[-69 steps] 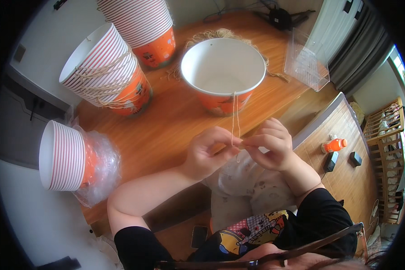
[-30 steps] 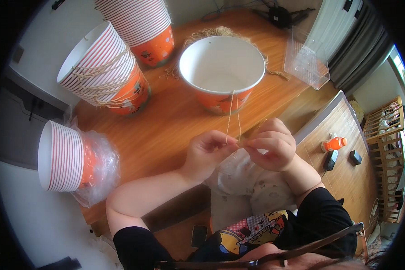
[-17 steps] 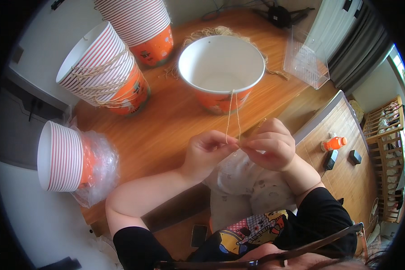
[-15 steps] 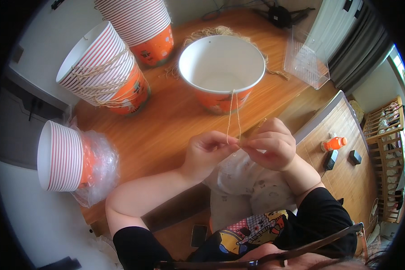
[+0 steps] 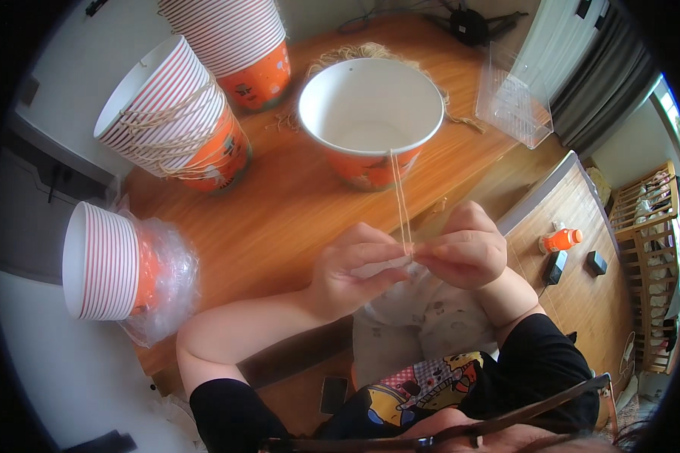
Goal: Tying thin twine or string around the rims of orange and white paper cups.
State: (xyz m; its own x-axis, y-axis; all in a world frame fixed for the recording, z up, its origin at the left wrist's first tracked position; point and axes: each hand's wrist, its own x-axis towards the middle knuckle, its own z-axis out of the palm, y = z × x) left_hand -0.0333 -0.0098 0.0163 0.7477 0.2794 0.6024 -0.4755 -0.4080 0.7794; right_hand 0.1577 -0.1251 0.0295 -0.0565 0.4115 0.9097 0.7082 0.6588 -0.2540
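A white-lined paper bucket (image 5: 370,160) with an orange outside stands upright on the wooden table. From a hole in its near rim a thin beige string (image 5: 400,192) runs down in two strands to my fingers. My right hand (image 5: 465,248) is closed, pinching the string's lower end between thumb and forefinger. Facing it, my left hand (image 5: 355,268) has its thumb and forefinger bent towards the same spot, their tips at the string. The exact grip and any knot there are too small to make out. A bundle of loose strings (image 5: 363,53) lies behind the bucket.
At the left are a stack of buckets (image 5: 181,121) with strings hanging round it, a taller stack (image 5: 253,75) behind, and one lying partly in clear plastic (image 5: 102,260). A clear plastic tray (image 5: 510,106) sits far right. Another table (image 5: 574,302) holds an orange bottle (image 5: 561,241).
Both hands have moved slightly down, drawing the two strands closer together and straighter. My left thumb has parted from the forefinger. The bucket has shifted a touch to the left.
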